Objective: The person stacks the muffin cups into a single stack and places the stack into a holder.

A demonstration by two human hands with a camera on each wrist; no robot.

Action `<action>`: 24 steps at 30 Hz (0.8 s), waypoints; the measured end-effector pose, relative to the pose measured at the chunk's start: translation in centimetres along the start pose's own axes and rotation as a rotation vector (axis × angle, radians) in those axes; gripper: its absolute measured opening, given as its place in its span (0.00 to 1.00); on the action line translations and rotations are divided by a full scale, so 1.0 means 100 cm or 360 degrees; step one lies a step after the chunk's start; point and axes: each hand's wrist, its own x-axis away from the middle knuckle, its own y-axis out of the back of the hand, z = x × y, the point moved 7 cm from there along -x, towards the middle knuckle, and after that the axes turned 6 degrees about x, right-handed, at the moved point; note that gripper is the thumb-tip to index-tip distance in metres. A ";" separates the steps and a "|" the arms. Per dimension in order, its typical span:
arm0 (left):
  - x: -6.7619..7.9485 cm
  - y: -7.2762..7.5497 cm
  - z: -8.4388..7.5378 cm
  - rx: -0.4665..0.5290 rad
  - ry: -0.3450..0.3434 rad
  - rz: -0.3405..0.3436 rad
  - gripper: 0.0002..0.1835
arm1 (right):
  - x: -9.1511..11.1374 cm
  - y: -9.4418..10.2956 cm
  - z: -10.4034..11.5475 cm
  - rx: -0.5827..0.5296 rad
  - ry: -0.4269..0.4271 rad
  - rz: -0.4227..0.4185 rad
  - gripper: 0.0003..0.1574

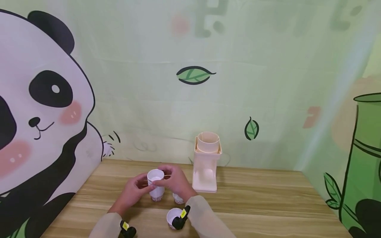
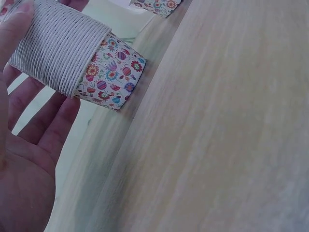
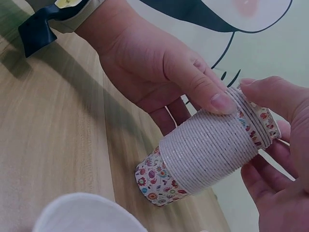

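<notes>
A tall stack of nested paper cups (image 1: 157, 192) with white rims and floral bases is between my two hands, over the table. My left hand (image 1: 133, 191) grips the stack's side, its thumb across the rims (image 3: 207, 150). My right hand (image 1: 178, 181) holds the upper end, thumb in front and fingers behind. A floral band shows between the upper rims in the right wrist view, so the top cups sit partly raised. The floral base (image 2: 113, 72) points down; whether it touches the table I cannot tell. Another floral cup (image 1: 178, 198) is partly hidden behind my right wrist.
A white cup (image 1: 173, 215) stands near the front, partly covered by the right wrist camera. At the back of the wooden table (image 1: 268, 198), a pale pink holder (image 1: 205, 168) carries a round pink container (image 1: 208, 142). A printed panda backdrop (image 1: 148, 109) rises behind.
</notes>
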 end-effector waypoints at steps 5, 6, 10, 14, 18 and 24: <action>0.000 -0.001 0.000 0.0019 0.0007 0.0019 0.28 | 0.001 -0.001 -0.004 0.0019 -0.0053 0.0010 0.30; 0.000 -0.001 0.000 0.0019 0.0013 0.0020 0.28 | 0.001 -0.002 -0.004 0.0024 -0.0060 0.0016 0.30; 0.000 -0.001 -0.001 0.0022 0.0047 0.0024 0.28 | 0.002 -0.001 -0.004 0.0045 -0.0089 0.0047 0.32; 0.001 -0.001 -0.003 0.0033 0.0053 0.0029 0.28 | 0.002 0.001 -0.005 0.0058 -0.0090 0.0090 0.31; 0.000 -0.001 -0.002 0.0039 0.0050 0.0022 0.28 | 0.002 0.002 -0.007 0.0095 -0.0092 0.0123 0.30; 0.000 0.000 0.002 0.0018 0.0051 0.0013 0.28 | 0.002 0.002 -0.008 0.0141 -0.0079 0.0153 0.29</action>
